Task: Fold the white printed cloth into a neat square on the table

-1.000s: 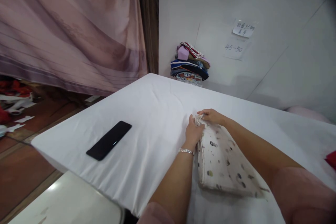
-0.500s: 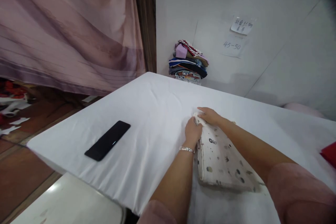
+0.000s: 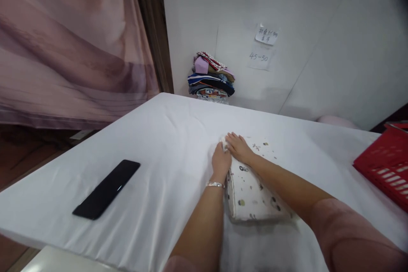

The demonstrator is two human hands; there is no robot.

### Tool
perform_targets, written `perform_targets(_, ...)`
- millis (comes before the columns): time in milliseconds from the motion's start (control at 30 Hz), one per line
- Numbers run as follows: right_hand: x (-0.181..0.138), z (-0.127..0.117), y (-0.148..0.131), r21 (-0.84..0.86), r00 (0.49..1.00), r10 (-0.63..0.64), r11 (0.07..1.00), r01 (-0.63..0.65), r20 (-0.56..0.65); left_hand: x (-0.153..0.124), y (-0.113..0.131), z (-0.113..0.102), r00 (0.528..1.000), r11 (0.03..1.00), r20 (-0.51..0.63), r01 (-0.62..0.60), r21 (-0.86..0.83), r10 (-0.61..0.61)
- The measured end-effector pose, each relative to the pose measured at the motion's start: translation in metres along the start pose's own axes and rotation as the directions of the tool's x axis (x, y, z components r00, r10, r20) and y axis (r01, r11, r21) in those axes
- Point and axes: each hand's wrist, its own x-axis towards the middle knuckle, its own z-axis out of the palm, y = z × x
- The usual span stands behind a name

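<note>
A folded white cloth [image 3: 251, 195] with small printed motifs lies on the white-covered table, its layered edge facing left. My left hand [image 3: 221, 162], with a silvery bracelet at the wrist, is closed at the cloth's far left corner, the thumb side against the layers. On top of that corner rests my right hand [image 3: 239, 148], fingers stretched out and lying flat. My right forearm crosses over the cloth and hides part of its printed top.
A black phone-like slab [image 3: 106, 189] lies on the table [image 3: 153, 204] at left. Folded clothes [image 3: 211, 76] are stacked beyond the far edge. At right stands a red basket [image 3: 384, 163]. Paper notes [image 3: 263, 46] hang on the wall, and a pink curtain [image 3: 63, 51] hangs at left.
My view has turned right, bringing more of the red basket in. My right hand has flattened onto the cloth, and more of the printed top shows beyond it. The left hand stays at the corner.
</note>
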Motion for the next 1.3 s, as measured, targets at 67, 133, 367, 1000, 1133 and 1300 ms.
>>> perform_targets(67, -0.009, -0.003, 0.004, -0.003, 0.998, 0.039, 0.999, -0.039, -0.049, 0.0, 0.0, 0.0, 1.0, 1.0, 0.005, 0.018, 0.009, -0.018)
perform_targets(133, -0.018, -0.004, 0.01, -0.011, 0.995, 0.081, 0.997, -0.082, -0.065, 0.0, 0.001, 0.0, 1.0, 1.0, 0.008, 0.019, 0.018, -0.019)
perform_targets(367, -0.02, 0.002, 0.018, -0.049, 0.995, 0.099, 0.994, -0.098, 0.02, 0.0, 0.002, 0.0, 1.0, 0.999, -0.001, 0.021, 0.039, -0.021)
perform_targets(1000, -0.043, -0.013, 0.052, -0.084, 0.967, 0.248, 0.964, -0.252, -0.058, -0.001, 0.001, 0.001, 1.0, 0.996, -0.01, -0.004, 0.088, 0.005)
perform_targets(1133, -0.053, -0.013, 0.069, -0.097, 0.941, 0.33, 0.937, -0.336, -0.07, -0.001, 0.001, 0.001, 1.0, 0.997, -0.011, -0.001, 0.074, 0.002)
perform_targets(1300, -0.052, -0.013, 0.069, -0.115, 0.937, 0.343, 0.93, -0.348, -0.064, -0.002, 0.002, 0.001, 1.0, 0.998, -0.001, 0.005, 0.064, -0.005)
